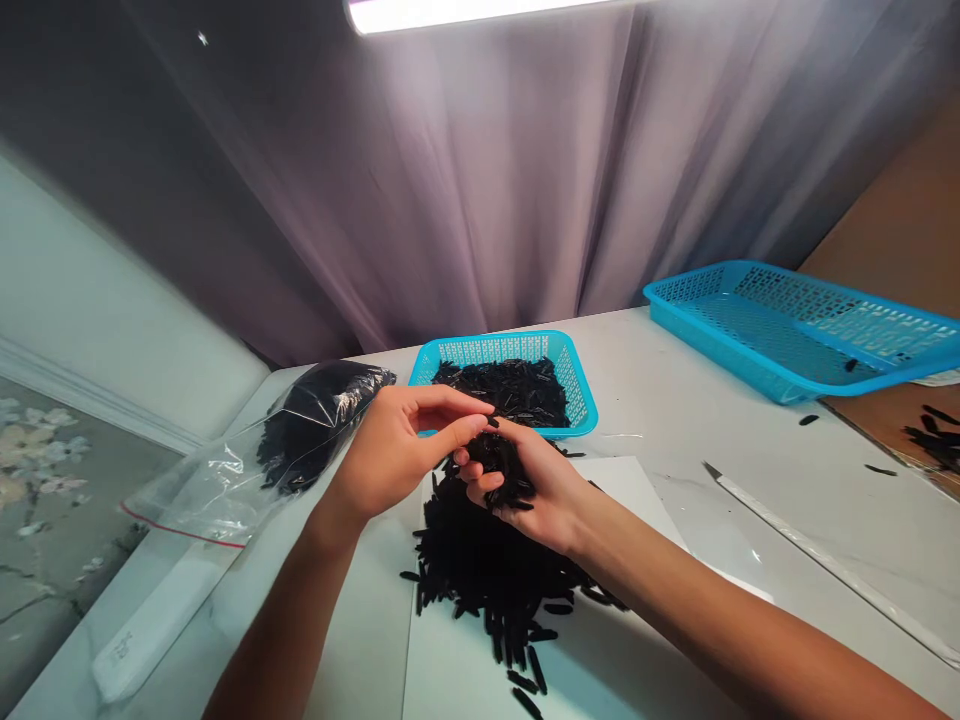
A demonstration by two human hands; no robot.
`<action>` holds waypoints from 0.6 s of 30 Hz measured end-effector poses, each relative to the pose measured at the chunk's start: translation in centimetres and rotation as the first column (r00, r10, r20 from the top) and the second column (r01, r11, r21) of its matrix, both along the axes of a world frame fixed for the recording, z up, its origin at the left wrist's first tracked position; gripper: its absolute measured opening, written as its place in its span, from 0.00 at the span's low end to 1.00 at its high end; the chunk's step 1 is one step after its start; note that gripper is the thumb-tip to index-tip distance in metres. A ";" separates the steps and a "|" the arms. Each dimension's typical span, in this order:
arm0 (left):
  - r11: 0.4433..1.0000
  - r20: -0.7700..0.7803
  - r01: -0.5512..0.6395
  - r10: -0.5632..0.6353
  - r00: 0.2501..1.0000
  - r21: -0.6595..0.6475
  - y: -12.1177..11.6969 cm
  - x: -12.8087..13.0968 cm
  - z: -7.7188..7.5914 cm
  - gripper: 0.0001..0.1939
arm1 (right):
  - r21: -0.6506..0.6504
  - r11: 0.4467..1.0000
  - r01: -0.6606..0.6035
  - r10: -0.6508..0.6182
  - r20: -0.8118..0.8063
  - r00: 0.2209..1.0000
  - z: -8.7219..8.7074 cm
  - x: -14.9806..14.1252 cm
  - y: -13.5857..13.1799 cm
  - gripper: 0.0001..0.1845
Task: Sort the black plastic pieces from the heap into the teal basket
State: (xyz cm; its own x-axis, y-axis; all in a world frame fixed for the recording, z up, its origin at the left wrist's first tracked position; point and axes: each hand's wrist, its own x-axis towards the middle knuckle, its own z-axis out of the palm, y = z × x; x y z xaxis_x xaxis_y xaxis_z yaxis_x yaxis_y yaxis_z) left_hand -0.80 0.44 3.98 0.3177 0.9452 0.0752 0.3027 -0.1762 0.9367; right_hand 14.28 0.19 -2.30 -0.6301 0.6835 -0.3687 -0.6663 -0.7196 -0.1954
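Note:
My right hand (551, 485) is curled around a bunch of small black elongated pieces (504, 468). Thumb and fingers of my left hand (405, 440) meet at the right hand's fingertips, pinching one small black piece (492, 422). Directly below both hands, a large pile of the same black pieces (495, 560) spreads over a white sheet (600, 640). Just behind the hands stands a blue plastic basket (487, 345) with many black pieces inside. What exactly the black pieces are, I cannot tell.
On the left lies a clear zip bag (225, 490) with black pieces, beside a white elongated object (154, 620). A larger blue basket (720, 345) stands at the right rear. A thin white-handled blade (802, 540) lies at right, near a brown board (862, 425) with scattered pieces.

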 end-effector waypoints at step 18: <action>0.998 0.189 0.044 -0.033 0.981 -0.052 -0.4 0.1 0.4 0.04 | 0.038 0.999 0.005 -0.005 -0.002 1.000 -0.1 -0.1 -0.2 0.10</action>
State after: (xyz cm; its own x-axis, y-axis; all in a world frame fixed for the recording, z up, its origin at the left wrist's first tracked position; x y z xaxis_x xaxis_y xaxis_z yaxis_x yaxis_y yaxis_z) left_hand -0.69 0.09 4.41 0.3390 0.9370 0.0848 0.1139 -0.1304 0.9849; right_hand 14.20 0.04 -2.38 -0.6274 0.7003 -0.3407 -0.6704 -0.7083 -0.2213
